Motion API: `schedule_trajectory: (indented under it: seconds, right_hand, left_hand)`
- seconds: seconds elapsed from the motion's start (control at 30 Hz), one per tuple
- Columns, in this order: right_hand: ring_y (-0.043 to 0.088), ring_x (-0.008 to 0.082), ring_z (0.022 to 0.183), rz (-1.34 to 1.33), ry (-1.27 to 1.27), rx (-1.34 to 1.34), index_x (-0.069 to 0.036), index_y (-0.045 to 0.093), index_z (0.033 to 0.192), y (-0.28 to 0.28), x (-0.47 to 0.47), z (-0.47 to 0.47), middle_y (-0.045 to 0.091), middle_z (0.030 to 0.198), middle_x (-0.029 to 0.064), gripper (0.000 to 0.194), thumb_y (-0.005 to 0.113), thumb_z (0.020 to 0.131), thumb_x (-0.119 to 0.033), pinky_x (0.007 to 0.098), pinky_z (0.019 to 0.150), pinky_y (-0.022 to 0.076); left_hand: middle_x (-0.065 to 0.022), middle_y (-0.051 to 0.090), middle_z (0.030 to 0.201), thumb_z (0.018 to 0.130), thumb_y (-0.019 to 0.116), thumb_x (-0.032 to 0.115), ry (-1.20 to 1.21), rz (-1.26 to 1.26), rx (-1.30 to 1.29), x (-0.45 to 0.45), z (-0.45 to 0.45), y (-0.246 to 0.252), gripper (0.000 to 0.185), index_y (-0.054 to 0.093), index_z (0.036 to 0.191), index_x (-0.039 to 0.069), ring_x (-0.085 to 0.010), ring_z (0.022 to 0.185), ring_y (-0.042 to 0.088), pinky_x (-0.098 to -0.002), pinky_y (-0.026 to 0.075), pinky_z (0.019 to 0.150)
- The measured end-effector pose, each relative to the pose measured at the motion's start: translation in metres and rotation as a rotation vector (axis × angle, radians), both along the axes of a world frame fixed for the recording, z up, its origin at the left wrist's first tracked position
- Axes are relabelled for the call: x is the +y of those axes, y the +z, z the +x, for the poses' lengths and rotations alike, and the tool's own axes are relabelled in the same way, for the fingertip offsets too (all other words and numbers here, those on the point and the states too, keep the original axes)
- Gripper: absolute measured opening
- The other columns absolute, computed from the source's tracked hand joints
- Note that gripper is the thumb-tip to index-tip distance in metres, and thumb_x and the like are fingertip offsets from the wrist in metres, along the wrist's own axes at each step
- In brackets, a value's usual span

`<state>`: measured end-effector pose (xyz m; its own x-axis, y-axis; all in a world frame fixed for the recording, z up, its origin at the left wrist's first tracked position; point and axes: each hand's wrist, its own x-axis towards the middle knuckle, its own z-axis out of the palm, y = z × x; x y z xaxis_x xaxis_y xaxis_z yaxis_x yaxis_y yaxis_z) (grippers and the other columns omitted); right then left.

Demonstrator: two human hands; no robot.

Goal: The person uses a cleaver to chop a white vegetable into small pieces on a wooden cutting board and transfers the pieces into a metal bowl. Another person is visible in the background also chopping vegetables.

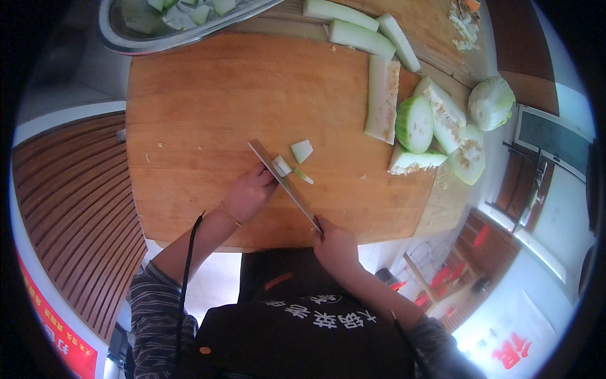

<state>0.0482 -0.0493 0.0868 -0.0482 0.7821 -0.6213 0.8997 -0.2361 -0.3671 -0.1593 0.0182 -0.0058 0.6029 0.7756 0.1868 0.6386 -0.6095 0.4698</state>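
Observation:
My right hand grips the handle of a kitchen knife, whose blade slants up and left across the wooden cutting board. The blade is seen nearly edge-on. Against its left face are the bent fingertips of my left hand; whether they pinch a piece is hidden. Small pale slices of melon stand at the blade's right side. A thin green-edged sliver and a larger melon chunk lie just beyond them on the board.
A metal-rimmed tray holds melon chunks at the upper left. Long melon strips lie along the far edge. To the right are a seeded slab, a melon end, other seeded pieces and a cabbage. Vegetable scraps lie at upper right.

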Motion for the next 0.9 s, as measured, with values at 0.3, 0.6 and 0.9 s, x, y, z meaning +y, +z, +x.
schedule_trajectory:
  seconds: [0.3,0.6,0.9]
  right_hand:
    - [0.063,0.0375,0.076,-0.145,-0.247,0.109,-0.006,0.06,0.107,-0.044,0.01,0.006,0.063,0.078,0.0218,0.026,0.054,0.083,-0.014,0.0478,0.068,0.0494]
    - [0.062,0.0394,0.071,-0.196,0.01,-0.013,-0.005,0.061,0.113,-0.003,0.007,-0.005,0.063,0.076,0.0227,0.033,0.056,0.083,-0.015,0.0481,0.066,0.0493]
    - [0.063,0.0369,0.073,-0.123,-0.304,0.148,-0.006,0.06,0.114,-0.063,-0.012,0.014,0.063,0.075,0.0209,0.034,0.058,0.083,-0.02,0.0462,0.066,0.0495]
  left_hand:
    - [-0.0033,0.058,0.093,0.069,0.057,0.008,-0.05,-0.072,-0.002,0.001,-0.002,0.0,0.025,0.066,0.093,0.005,-0.0217,0.096,0.056,-0.0272,0.052,0.068]
    - [-0.0053,0.059,0.097,0.068,0.057,0.009,-0.019,-0.031,0.021,-0.007,-0.007,-0.002,0.027,0.066,0.093,0.004,-0.0225,0.096,0.056,-0.0285,0.051,0.074]
    - [-0.0067,0.059,0.102,0.071,0.056,0.008,-0.046,-0.087,0.005,-0.008,-0.009,0.011,0.027,0.064,0.096,0.001,-0.0219,0.103,0.054,-0.0289,0.051,0.082]
